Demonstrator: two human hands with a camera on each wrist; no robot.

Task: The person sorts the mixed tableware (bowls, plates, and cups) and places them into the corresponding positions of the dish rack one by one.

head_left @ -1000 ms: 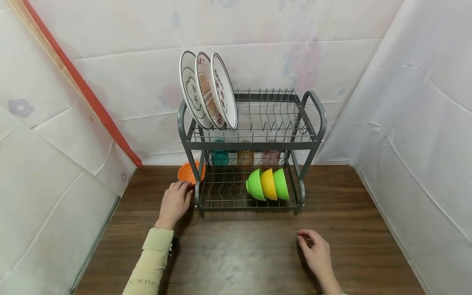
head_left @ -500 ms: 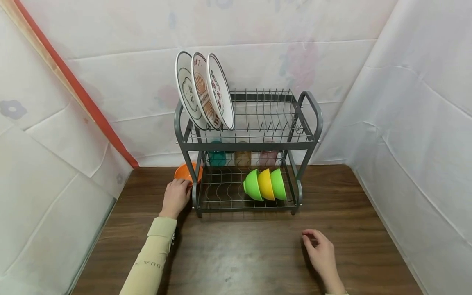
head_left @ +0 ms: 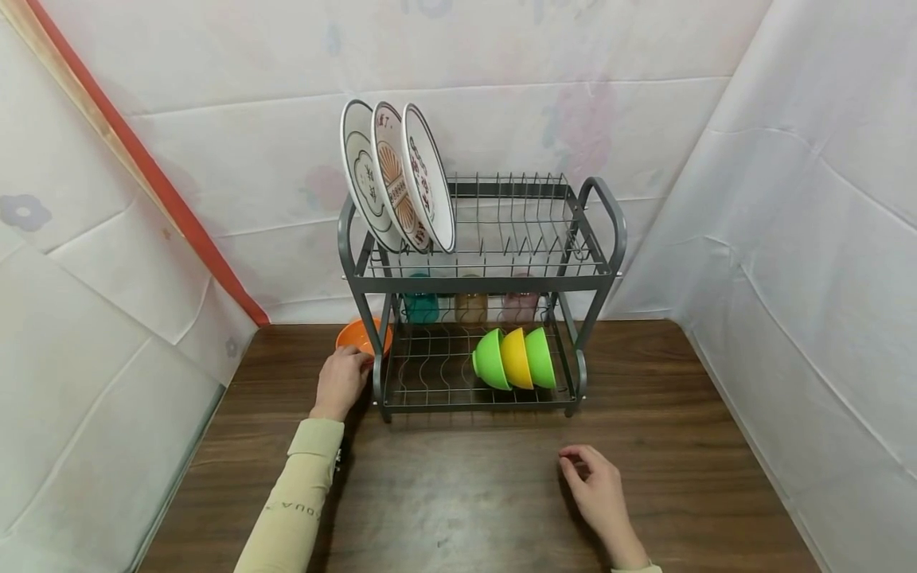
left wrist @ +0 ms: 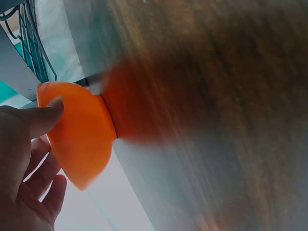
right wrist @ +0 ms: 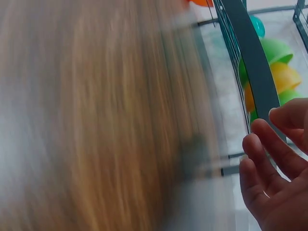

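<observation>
An orange bowl (head_left: 354, 336) sits upright on the table just left of the dish rack. My left hand (head_left: 340, 383) pinches its near rim; in the left wrist view the thumb presses the outer wall of the orange bowl (left wrist: 82, 127), with the other fingers on the rim side. My right hand (head_left: 598, 487) is low over the table in front of the rack's right side. Its fingers are loosely curled and nothing lies between them, as the right wrist view of the hand (right wrist: 276, 168) shows.
A grey two-tier dish rack (head_left: 487, 284) stands at the back. Several upright plates, the nearest a white plate (head_left: 430, 179), lean on its top left. Below are a green bowl (head_left: 490, 362), a yellow bowl (head_left: 517, 358), another green bowl (head_left: 541, 360) and three coloured cups behind.
My left hand stays at the orange bowl's rim, its fingers closing a little on it. My right hand drifts slightly right, then back left over the table. The head view has shifted slightly.
</observation>
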